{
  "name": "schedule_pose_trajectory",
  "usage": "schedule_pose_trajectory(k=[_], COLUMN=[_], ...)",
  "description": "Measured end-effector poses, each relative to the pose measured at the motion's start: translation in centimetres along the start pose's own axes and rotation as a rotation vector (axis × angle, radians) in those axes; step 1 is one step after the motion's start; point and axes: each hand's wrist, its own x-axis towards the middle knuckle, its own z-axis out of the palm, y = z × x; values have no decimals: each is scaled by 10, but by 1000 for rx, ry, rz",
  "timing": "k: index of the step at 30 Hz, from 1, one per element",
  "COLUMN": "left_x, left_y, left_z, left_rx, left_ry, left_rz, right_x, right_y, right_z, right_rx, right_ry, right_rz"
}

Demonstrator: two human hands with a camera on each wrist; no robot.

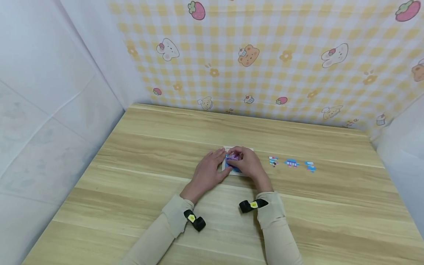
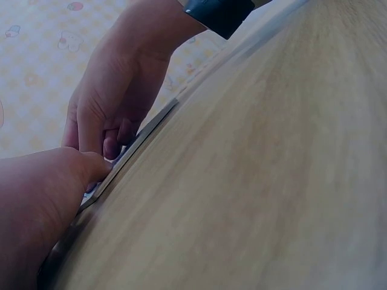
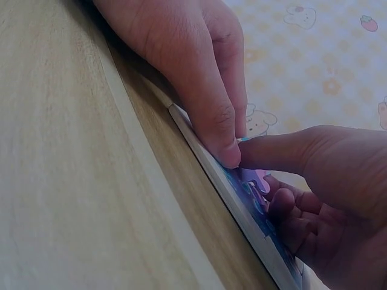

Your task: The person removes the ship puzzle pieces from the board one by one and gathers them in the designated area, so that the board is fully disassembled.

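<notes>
My left hand (image 1: 209,169) lies along the left side of a small wooden-framed jigsaw puzzle board (image 1: 234,173). Its fingers are fairly straight, and its thumb reaches over the front edge onto the board. From the right, my right hand (image 1: 250,162) bends over the board and pinches a purple puzzle piece (image 3: 257,180) between thumb and fingers. Part of that piece stands above the blue picture surface in the right wrist view. My hands cover much of the board. In the left wrist view, the piece is hidden behind the thumb and fingers.
Right of the board, three loose puzzle pieces lie in a row: a striped one (image 1: 273,161), a blue and pink one (image 1: 292,163) and a blue and white one (image 1: 310,166). A patterned cloth (image 1: 225,73) hangs behind the wooden table (image 1: 149,147).
</notes>
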Motion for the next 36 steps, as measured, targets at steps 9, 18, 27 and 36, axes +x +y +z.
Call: schedule_pose_trajectory(k=[9, 18, 27, 36], left_x=[0, 0, 1, 1], left_y=[0, 0, -1, -1], left_z=[1, -1, -1, 1], left_rx=[4, -6, 6, 5], left_ry=[-4, -14, -13, -15], left_rz=[-2, -3, -5, -7], right_x=[0, 2, 3, 2], right_y=[2, 5, 6, 7], right_z=[-1, -3, -3, -4], right_rx=[46, 85, 116, 147], right_ry=[-2, -18, -9, -5], right_rz=[-28, -38, -42, -42])
